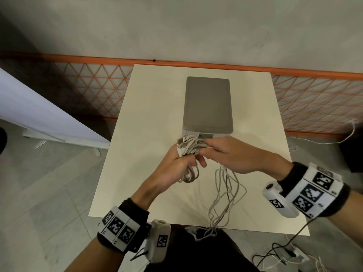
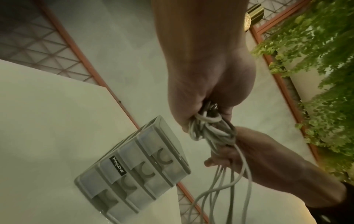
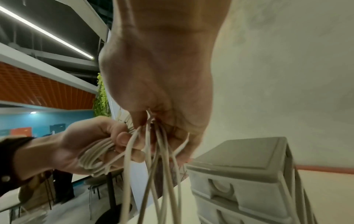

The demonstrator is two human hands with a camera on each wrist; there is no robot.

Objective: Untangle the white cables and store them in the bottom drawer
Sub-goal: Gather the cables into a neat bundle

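Note:
A bundle of white cables (image 1: 188, 148) is held above the table, just in front of the grey drawer unit (image 1: 207, 104). My left hand (image 1: 172, 163) grips the coiled part of the bundle (image 3: 95, 157), fingers curled round it. My right hand (image 1: 225, 154) pinches several loose strands (image 3: 153, 136) beside it. Those strands (image 1: 224, 195) hang down over the table's near edge. In the left wrist view the cables (image 2: 208, 130) run from my left hand to my right hand (image 2: 249, 151). The drawer unit (image 2: 138, 171) shows several shut drawers with curved handles.
The cream table (image 1: 149, 134) stands against an orange mesh fence (image 1: 314, 103). A white board (image 1: 39, 114) leans on the floor at the left. More cables and a dark wire (image 1: 282, 254) lie on the floor at the lower right.

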